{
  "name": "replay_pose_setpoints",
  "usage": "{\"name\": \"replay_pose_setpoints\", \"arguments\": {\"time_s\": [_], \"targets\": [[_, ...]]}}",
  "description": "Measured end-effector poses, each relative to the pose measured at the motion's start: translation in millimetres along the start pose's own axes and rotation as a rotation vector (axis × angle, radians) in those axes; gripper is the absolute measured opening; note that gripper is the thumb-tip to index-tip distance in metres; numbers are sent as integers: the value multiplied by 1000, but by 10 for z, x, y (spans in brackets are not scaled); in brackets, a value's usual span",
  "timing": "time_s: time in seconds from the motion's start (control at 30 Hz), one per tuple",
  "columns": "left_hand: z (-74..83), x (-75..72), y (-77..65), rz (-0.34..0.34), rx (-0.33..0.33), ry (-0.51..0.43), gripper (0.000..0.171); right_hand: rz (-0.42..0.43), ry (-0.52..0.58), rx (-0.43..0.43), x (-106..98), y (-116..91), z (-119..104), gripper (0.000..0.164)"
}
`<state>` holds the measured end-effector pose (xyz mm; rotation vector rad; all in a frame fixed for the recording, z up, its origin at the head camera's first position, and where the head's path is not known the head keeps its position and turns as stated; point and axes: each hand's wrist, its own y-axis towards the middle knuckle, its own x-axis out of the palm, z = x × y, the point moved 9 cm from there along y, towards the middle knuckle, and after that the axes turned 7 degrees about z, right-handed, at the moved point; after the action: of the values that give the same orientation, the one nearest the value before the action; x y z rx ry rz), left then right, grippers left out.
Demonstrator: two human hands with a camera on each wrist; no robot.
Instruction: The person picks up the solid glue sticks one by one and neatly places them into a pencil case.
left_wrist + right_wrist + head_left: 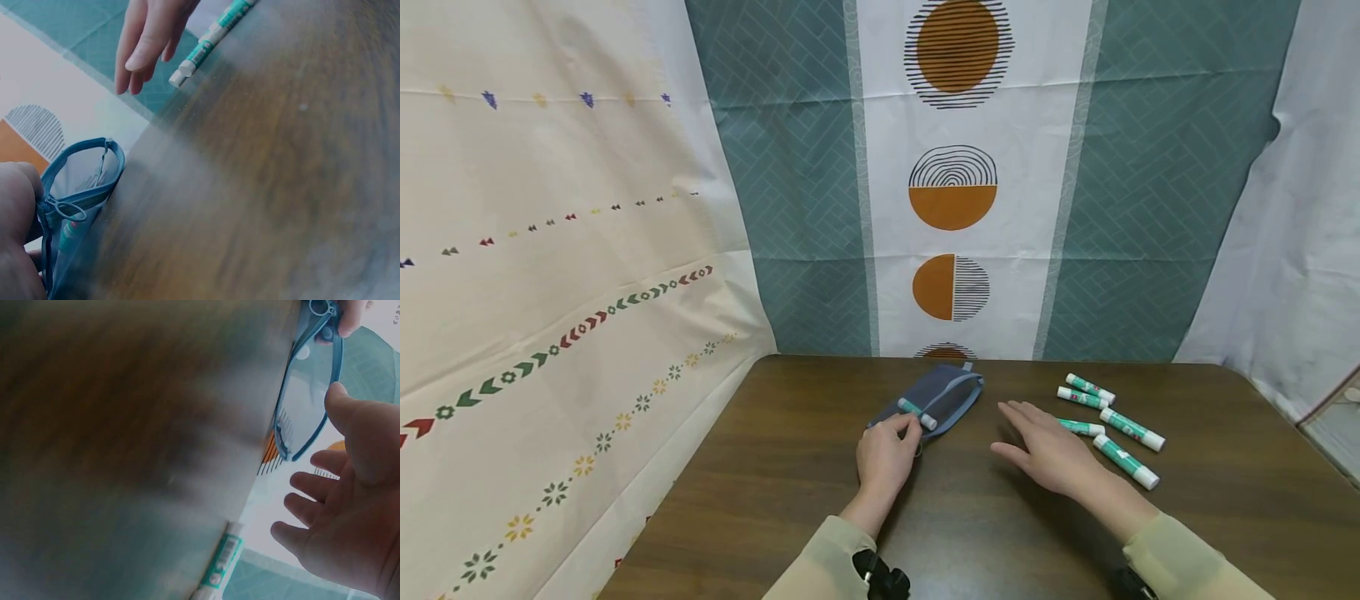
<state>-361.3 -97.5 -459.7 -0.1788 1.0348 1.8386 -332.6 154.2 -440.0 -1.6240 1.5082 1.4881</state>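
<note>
A dark blue zip pouch with a see-through side lies on the table, its zip gaping. Through that side shows one green-and-white glue stick. My left hand pinches the pouch's near end beside the ring-shaped zip pull. To the right of the pouch, my right hand hovers over the table, fingers spread and nothing in them. Several more glue sticks lie loose just beyond it; one is partly hidden behind the hand.
The brown wooden table ends at a far edge close behind the pouch. A green and white patterned cloth hangs behind it, and a cream printed cloth hangs along the left side.
</note>
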Motion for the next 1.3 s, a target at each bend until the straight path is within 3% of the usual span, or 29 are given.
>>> {"name": "replay_pose_setpoints", "arguments": {"time_s": [0.53, 0.73, 1.07, 1.3], "targets": [[-14, 0, 14, 6, 2, -3, 17, 130, -134, -81, -321, -276, 266, 77], [3, -25, 4, 15, 1, -7, 17, 151, -159, -72, -403, -398, 409, 80], [3, -4, 5, -4, -5, -2, 17, 269, -205, -127, -540, -615, 603, 83], [-20, 15, -3, -15, -23, -8, 18, 222, -238, -57, -561, -754, 811, 86]]}}
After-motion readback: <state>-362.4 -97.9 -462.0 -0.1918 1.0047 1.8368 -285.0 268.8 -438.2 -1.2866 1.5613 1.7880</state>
